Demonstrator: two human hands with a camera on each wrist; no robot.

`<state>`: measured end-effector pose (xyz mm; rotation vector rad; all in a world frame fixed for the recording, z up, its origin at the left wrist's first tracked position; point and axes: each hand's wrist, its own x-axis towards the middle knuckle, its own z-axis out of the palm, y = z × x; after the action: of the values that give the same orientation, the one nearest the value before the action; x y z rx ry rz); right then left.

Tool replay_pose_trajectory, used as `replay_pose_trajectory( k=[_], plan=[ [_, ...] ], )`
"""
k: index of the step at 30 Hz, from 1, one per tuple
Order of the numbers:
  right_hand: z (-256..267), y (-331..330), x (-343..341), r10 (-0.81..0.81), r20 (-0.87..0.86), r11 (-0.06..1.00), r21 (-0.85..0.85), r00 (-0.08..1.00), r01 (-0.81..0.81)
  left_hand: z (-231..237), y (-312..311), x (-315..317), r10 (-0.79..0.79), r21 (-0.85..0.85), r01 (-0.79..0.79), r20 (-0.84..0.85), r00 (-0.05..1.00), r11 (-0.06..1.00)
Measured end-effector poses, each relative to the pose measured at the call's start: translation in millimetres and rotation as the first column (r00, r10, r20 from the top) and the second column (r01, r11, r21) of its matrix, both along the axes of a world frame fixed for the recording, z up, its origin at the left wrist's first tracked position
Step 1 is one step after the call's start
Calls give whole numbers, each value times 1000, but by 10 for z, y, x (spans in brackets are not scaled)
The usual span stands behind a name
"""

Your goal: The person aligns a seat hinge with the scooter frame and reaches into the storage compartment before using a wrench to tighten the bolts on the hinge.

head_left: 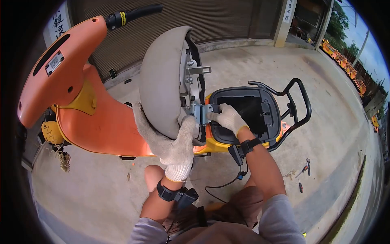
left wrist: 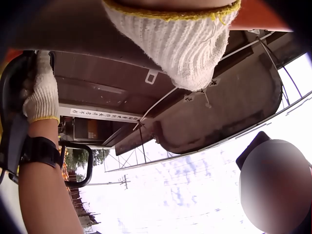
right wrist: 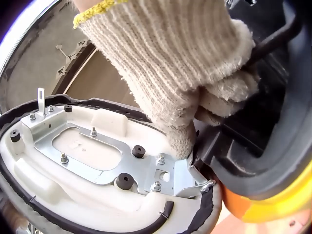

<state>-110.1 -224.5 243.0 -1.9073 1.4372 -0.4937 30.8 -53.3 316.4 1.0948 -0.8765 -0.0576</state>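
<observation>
The grey seat [head_left: 160,77] stands tipped up on the scooter, its underside [right wrist: 105,122] showing a metal plate, bolts and rubber stops. My gloved left hand [head_left: 170,148] holds the seat's lower part, fingers spread along the cushion and thumb at its edge near the hinge. At the metal hinge [head_left: 199,114], between seat and black storage compartment [head_left: 222,135], is my gloved right hand [head_left: 229,118]. In the right wrist view its thumb touches the hinge plate [right wrist: 183,178] while the other fingers curl by the compartment; their tips are partly hidden.
The orange front body [head_left: 101,122] and handlebar [head_left: 134,14] are at left. Behind the compartment rises a black rear rail [head_left: 308,101]. Tools with red handles [head_left: 301,187] lie on the concrete at right. A cable [head_left: 215,187] hangs below my right wrist. A shutter stands behind.
</observation>
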Motion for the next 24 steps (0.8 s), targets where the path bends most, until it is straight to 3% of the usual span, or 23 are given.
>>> replay_pose_trajectory(
  k=[4, 5, 6, 7, 8, 11, 13, 14, 16, 17, 18, 20, 22, 24],
  plan=[
    [-49, -117, -136, 111, 32, 993, -47, 993, -109, 31, -15, -57, -12, -30, 11, -38, 999, 999],
    [3, -150, -231, -45, 274, 979, 202, 961, -11, 23, -25, -56, -11, -30, 10, -37, 999, 1000],
    [89, -151, -282, -248, 450, 891, 453, 858, 20, 5, -35, -52, -14, -34, 14, -9, 1000, 999],
    [169, -133, -296, -387, 583, 851, 524, 715, 34, -5, -36, -57, -16, -38, 16, 19, 1000, 999],
    [220, -121, -364, -405, 686, 842, 537, 604, -45, -2, -30, -70, -15, -37, 15, 19, 1000, 999],
    [318, -93, -430, -396, 721, 829, 546, 568, -115, 49, -31, -124, 50, 2, -51, 75, 996, 999],
    [295, -64, -406, -194, 687, 849, 475, 700, -231, 105, -12, -153, 13, 4, -13, -51, 999, 1000],
    [196, -99, -406, -150, 625, 873, 447, 766, -194, 98, -18, -150, 12, -1, -13, -48, 999, 1000],
    [269, 9, -347, -58, 607, 898, 379, 792, -225, 62, -28, -126, 22, -11, -23, -20, 1000, 1000],
    [346, 77, -306, -54, 485, 938, 325, 873, -123, 62, -26, -127, 27, -17, -28, -23, 999, 999],
    [368, 44, -280, -45, 483, 939, 319, 875, -128, 65, -29, -124, 12, -29, -12, -30, 999, 1000],
    [388, -12, -217, 55, 283, 989, 114, 958, -90, 71, -18, -120, 5, -42, -6, -39, 999, 999],
    [425, -80, -189, 55, 240, 991, 104, 969, -82, 101, 11, -133, -66, -30, 63, -131, 989, 998],
    [369, -231, -138, 233, 154, 972, -63, 960, -226, 112, 46, -133, -64, -3, 64, -111, 992, 998]
  ],
)
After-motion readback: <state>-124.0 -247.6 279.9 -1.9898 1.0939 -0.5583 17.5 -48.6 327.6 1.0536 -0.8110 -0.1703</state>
